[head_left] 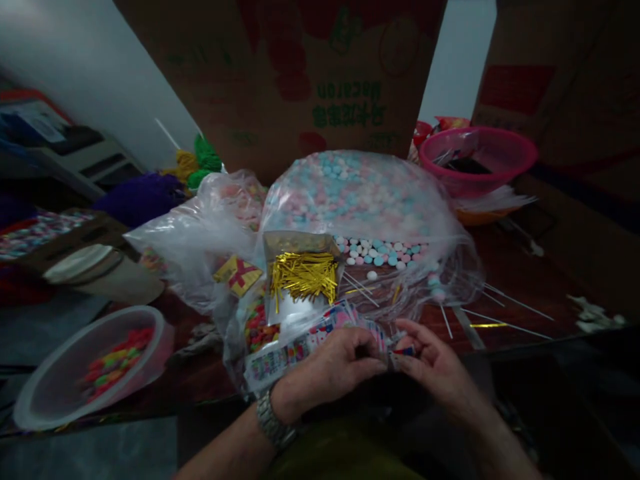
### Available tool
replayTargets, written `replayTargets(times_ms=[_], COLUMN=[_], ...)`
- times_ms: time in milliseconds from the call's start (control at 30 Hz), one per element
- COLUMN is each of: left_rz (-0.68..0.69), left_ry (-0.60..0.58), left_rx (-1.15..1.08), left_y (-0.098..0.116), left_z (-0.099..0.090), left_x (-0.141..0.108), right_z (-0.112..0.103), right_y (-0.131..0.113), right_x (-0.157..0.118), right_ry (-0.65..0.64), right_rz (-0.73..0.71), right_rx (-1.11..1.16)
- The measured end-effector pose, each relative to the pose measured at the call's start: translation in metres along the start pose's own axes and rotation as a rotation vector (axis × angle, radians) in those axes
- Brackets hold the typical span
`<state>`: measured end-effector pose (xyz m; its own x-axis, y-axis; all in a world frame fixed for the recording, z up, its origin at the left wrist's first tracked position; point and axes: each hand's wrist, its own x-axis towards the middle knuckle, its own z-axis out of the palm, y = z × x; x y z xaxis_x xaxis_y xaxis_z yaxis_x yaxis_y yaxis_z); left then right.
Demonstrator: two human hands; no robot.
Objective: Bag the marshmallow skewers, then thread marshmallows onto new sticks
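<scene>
My left hand (343, 360), with a metal watch on its wrist, pinches a strip of small printed packets (285, 357) that trails to the left. Close beside it, my right hand (433, 363) has thumb and fingers closed on the right end of the same strip, where a blue-and-red bit shows. Just behind my hands, gold twist ties (305, 275) lie in an open box. A large clear bag (360, 193) of pink, blue and white candies stands beyond, some spilling at its mouth. Colourful candies (259, 323) in a bag sit left of the ties.
A translucent bowl (37, 400) with bright candies stands at the left edge, near a lidded tub (105, 273). White sticks (520, 303) lie to the right. A pink basin (525, 153) and a tall cardboard box (280, 107) stand at the back.
</scene>
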<state>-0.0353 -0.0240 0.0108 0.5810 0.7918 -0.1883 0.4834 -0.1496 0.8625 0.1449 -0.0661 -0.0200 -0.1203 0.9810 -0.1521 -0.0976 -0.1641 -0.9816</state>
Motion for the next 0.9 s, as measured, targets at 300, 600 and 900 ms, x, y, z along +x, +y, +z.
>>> replayTargets(times_ms=[300, 600, 900], left_rz=[-0.029, 0.356, 0.545], left_ry=[0.141, 0.301, 0.402], left_rx=[-0.085, 0.232, 0.331], left_y=[0.0, -0.011, -0.022], left_z=[0.006, -0.009, -0.022], left_x=[0.005, 0.003, -0.004], right_z=[-0.006, -0.094, -0.177], right_y=[0.021, 0.022, -0.033], right_x=[0.007, 0.058, 0.019], right_ry=[0.121, 0.459, 0.864], right_rz=[-0.262, 0.123, 0.276], right_rx=[-0.411, -1.414, -1.555])
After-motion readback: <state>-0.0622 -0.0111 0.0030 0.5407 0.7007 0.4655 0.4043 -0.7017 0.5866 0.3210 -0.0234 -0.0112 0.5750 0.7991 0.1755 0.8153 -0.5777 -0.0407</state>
